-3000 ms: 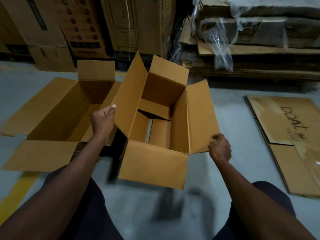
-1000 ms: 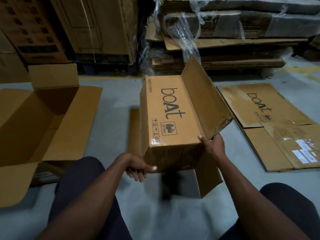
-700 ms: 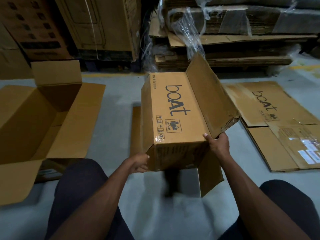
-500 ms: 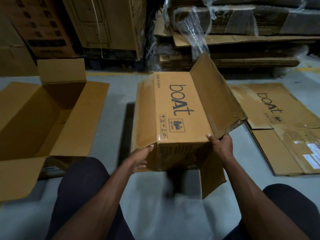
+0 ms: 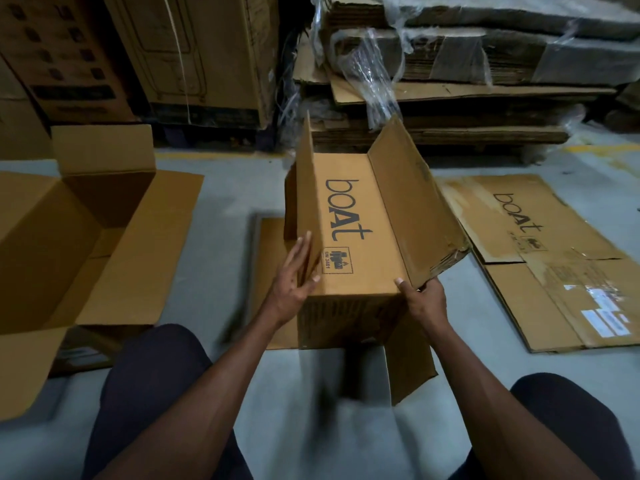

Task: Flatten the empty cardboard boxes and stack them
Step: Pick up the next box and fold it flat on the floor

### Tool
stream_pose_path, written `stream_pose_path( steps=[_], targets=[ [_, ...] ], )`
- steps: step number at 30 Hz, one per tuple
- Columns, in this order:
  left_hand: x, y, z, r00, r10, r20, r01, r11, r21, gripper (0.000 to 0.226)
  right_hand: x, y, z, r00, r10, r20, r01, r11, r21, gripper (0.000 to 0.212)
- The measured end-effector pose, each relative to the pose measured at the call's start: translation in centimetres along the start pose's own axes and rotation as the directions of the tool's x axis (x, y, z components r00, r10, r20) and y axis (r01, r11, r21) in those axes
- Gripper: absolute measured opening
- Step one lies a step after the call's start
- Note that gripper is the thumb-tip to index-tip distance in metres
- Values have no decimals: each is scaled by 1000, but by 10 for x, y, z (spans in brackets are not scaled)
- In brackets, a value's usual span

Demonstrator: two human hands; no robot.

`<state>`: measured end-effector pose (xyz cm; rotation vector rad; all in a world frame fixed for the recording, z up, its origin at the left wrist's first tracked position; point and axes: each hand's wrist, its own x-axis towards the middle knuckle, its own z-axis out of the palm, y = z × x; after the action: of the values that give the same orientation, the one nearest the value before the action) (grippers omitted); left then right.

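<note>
The brown cardboard box printed "boat" (image 5: 360,244) is held above the grey floor (image 5: 225,202). The left hand (image 5: 294,285) presses its raised left flap with straight fingers; the right hand (image 5: 424,299) pinches the right flap's corner. A flattened brown box (image 5: 554,271) lies to the right, and a large open brown carton (image 5: 86,244) sits to the left.

Grey concrete floor (image 5: 225,199), smooth, dim light overall. Yellow painted line (image 5: 207,154) on floor at 11 o'clock, another yellow marking (image 5: 602,148) at 2 o'clock. Tall printed cartons (image 5: 194,53) stand along the back from 10 to 12 o'clock. Pallet-like pile of sheet cardboard (image 5: 467,98) with loose clear plastic wrap (image 5: 377,81) at 1 o'clock.
</note>
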<state>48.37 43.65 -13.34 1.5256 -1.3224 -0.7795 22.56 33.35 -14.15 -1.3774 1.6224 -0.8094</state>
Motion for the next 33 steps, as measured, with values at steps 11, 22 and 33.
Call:
stream_pose_path(
  steps=[11,22,33],
  targets=[
    [29,-9,4,994,-88,62,83,993,79,73,-8,0,-2,1000,-25,8,25,999,-44,48],
    [49,-10,-27,948,-316,32,232,757,610,128,-3,-2,-3,1000,-9,19,10,999,-41,49],
    [21,-29,-6,972,-234,34,175,808,562,122,13,-21,-1,996,31,87,-20,993,-117,54]
  ],
)
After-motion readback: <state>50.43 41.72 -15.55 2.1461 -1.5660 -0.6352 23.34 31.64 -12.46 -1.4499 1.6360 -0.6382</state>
